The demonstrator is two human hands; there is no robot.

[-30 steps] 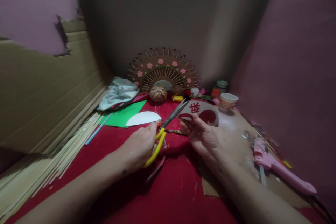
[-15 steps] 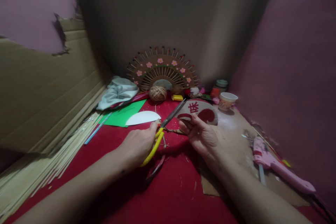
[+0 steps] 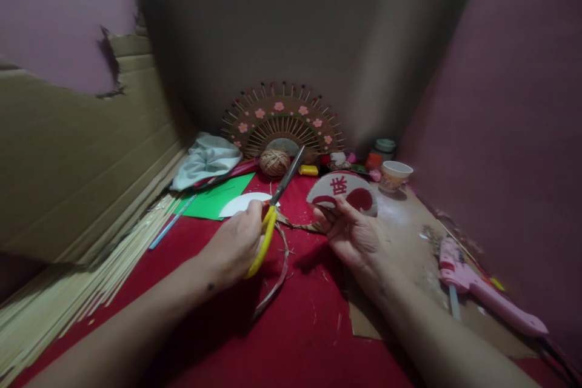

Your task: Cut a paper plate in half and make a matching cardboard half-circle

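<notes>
My left hand [image 3: 243,239] is closed round the yellow handles of a pair of scissors [image 3: 285,185], whose blades are together and point up and away. In my right hand [image 3: 352,233], between thumb and fingers, is a half-round piece of printed cardboard [image 3: 359,189] with red lettering and red shapes. The scissors and the cardboard are apart. Beneath and between the hands, curved cut strips [image 3: 278,282] lie on the red cloth [image 3: 313,321]. Just beyond my left hand lies a white half-round piece of paper [image 3: 239,205], partly hidden by that hand.
A decorated fan [image 3: 282,109] stands at the back behind a ball of twine [image 3: 274,162]. Thin sticks [image 3: 109,273] lie left, near green paper [image 3: 195,209]. On the right are a paper cup [image 3: 395,176], a cardboard sheet [image 3: 409,254] and a pink glue gun [image 3: 482,294].
The scissors have moved left, away from the cardboard piece, and their blades have closed and tilted more upright. My right hand with the cardboard has hardly moved.
</notes>
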